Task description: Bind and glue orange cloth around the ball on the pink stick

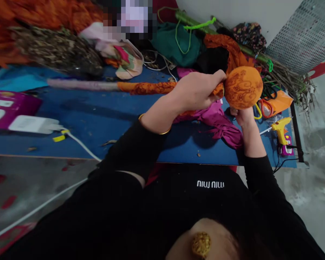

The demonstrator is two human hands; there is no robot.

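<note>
A long stick (151, 87), wrapped in patterned orange cloth toward its right end and paler on the left, lies level above the blue table. My left hand (196, 90) is closed round its right end. Just beyond that hand is a round orange cloth-covered ball (243, 87) with dark swirling patterns. Below the ball, partly hidden behind it, my right hand (242, 115) has its fingers curled; what they hold, if anything, is hidden. Bunched magenta cloth (224, 124) lies beneath and between my hands.
A yellow glue gun (281, 130), scissors with red handles (267, 108) and an orange packet (283, 103) are at right. Fabrics, a bag of dry plant matter (56, 50) and twigs line the back. At left are a purple box (24, 104) and a white cable (82, 144).
</note>
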